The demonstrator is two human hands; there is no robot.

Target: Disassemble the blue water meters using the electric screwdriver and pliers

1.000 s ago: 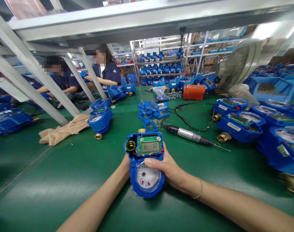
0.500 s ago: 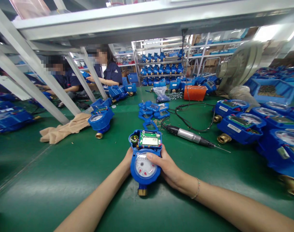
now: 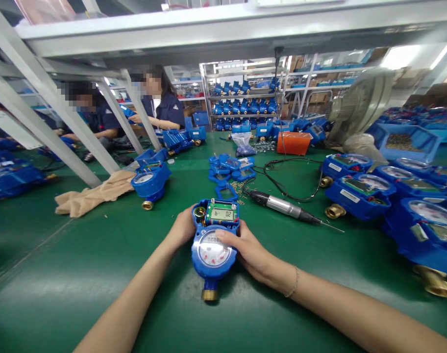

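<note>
A blue water meter (image 3: 213, 252) lies in the middle of the green mat, its brass end fitting (image 3: 209, 294) pointing toward me. Its upper part is open, showing a green circuit board with a lit LCD (image 3: 220, 213) and a round dial below. My left hand (image 3: 181, 228) grips the meter's left side near the board. My right hand (image 3: 241, 250) holds the right side, fingers lying across the dial's edge. A black and silver electric screwdriver (image 3: 282, 206) lies just beyond my right hand.
A beige cloth (image 3: 93, 196) and another blue meter (image 3: 151, 181) lie to the left. Blue plastic covers (image 3: 229, 169), scattered small screws and a black cable lie ahead. Several meters (image 3: 359, 193) crowd the right side. Two co-workers sit behind metal struts at back left.
The meter has gone from tilted up toward me to lying lower and flatter, with its brass fitting now showing. It has also shifted slightly left, both hands still on it.
</note>
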